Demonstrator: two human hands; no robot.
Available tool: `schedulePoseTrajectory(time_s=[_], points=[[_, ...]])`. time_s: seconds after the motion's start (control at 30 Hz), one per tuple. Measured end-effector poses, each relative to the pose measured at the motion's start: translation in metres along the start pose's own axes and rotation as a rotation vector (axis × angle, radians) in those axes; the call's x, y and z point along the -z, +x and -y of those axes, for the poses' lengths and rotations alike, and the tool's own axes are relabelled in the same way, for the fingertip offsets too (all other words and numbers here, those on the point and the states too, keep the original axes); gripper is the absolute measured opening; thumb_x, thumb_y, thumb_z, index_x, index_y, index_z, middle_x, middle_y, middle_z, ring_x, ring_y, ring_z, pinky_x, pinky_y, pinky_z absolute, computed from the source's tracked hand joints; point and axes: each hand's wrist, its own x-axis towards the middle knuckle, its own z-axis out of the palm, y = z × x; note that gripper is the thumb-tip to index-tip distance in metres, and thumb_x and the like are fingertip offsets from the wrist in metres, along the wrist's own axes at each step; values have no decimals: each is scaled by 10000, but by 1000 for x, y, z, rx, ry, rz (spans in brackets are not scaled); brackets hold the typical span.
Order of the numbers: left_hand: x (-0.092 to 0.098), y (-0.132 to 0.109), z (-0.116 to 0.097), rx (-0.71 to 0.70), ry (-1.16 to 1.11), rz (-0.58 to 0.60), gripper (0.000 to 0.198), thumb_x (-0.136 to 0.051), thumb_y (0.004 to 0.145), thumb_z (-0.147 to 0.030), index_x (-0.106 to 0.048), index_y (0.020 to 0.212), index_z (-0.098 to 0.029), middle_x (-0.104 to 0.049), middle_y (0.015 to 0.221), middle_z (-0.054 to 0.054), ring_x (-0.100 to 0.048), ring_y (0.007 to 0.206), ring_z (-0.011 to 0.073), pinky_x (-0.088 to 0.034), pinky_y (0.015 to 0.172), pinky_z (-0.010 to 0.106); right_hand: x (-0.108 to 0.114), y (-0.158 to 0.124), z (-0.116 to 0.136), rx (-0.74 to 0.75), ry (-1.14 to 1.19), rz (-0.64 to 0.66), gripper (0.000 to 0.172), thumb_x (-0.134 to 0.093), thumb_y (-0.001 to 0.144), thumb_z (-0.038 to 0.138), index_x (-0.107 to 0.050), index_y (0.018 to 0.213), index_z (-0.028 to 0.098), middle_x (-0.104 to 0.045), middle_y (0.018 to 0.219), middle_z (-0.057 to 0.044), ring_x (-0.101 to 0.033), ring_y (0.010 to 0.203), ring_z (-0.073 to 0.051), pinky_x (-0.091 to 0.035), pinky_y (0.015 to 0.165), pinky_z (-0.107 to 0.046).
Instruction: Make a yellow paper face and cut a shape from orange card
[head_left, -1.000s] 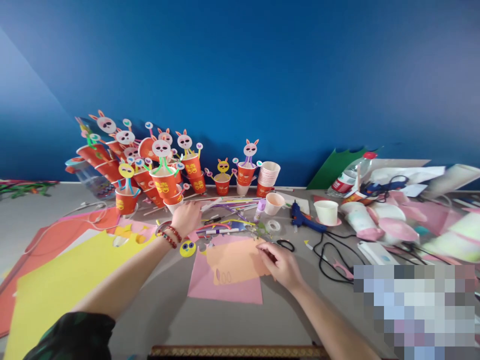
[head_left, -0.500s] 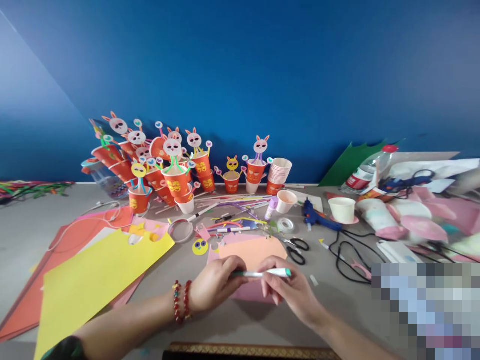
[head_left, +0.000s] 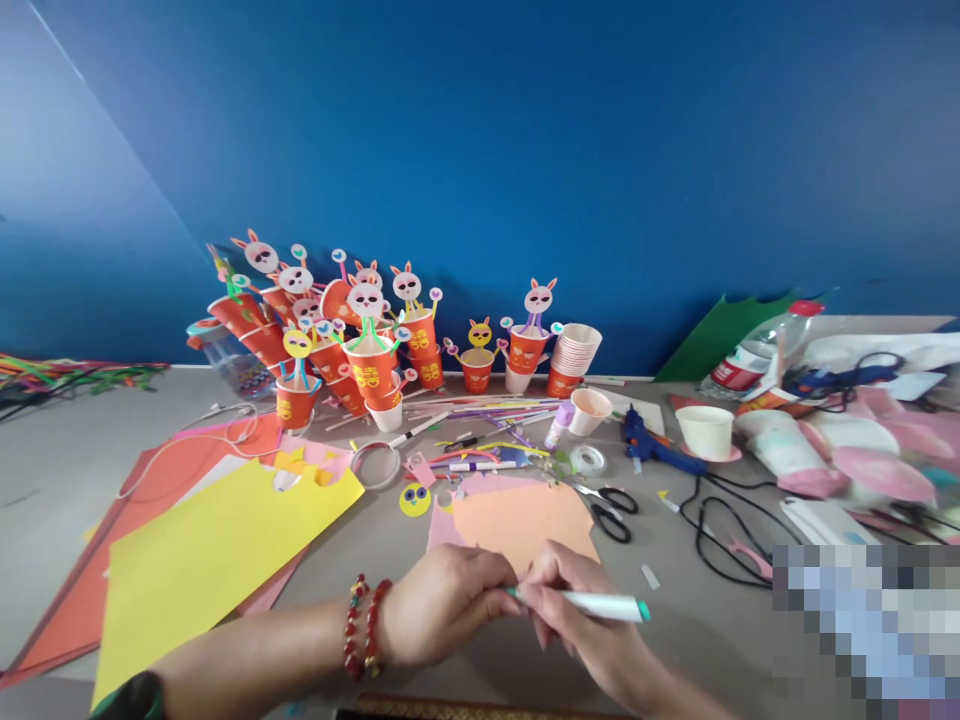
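A white marker [head_left: 604, 605] with a green end is pinched in my right hand [head_left: 574, 600], its other tip pointing left towards my left hand. My left hand [head_left: 457, 600], with red bead bracelets [head_left: 373, 630] at the wrist, is closed, fingertips against the marker's front end; what sits inside its fingers is hidden. Beneath and behind both hands lie peach paper [head_left: 517, 522] and pink paper [head_left: 442, 525]. A yellow round face cutout [head_left: 415, 500] lies just beyond my left hand. Black-handled scissors [head_left: 613, 512] rest to the right of the paper.
Yellow sheets [head_left: 225, 560] over orange paper [head_left: 82, 570] cover the left side. Red paper cups [head_left: 371, 370] with rabbit figures stand along the wall. A tape roll [head_left: 588, 460], a blue glue gun [head_left: 660, 445] with black cable and a white bowl [head_left: 705, 430] sit on the right.
Both hands have come lower and closer together. The marker has shifted right, with more of its green-ended body sticking out past my right hand. The camera view has turned slightly left.
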Motion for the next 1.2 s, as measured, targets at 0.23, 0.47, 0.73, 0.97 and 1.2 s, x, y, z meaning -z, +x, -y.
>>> schedulePoseTrajectory(time_s=[0.23,0.47,0.73,0.97,1.2], points=[[30,-29,50,437,-501,-219,496,-433,918,-638,-556,812,-169,-388,524,-71,-322,419,76,-244,415,197,72,-6,23,213,160,-550,254,-659,861,384,-569,677,233,-471,461,36,-442,416,-127,-323,395,-237],[26,-2,63,217,-171,-277,308,-488,923,-476,-522,806,-193,-513,665,-18,-457,543,117,-392,530,234,35,17,-20,-68,-35,-84,285,-610,897,472,-613,895,186,-659,773,-20,-539,559,-112,-435,512,-226],[23,0,81,-231,502,-104,273,-397,971,-172,-648,1073,-204,-661,1011,105,-597,960,222,-475,856,347,26,23,-27,-58,-178,-9,180,-613,895,364,-578,851,193,-590,683,30,-506,578,-112,-385,527,-208],[28,2,83,-378,479,-5,322,-391,954,-134,-651,1127,-214,-645,1206,131,-565,1133,241,-443,1006,413,13,33,-25,37,-364,29,90,-549,862,168,-584,784,199,-575,668,34,-474,581,-109,-344,537,-210],[28,5,89,-397,481,-5,287,-425,957,-129,-631,1149,-184,-662,1249,122,-600,1119,239,-472,956,404,5,35,-44,117,-348,-9,69,-513,832,172,-535,774,202,-519,610,43,-420,507,-105,-302,481,-215]])
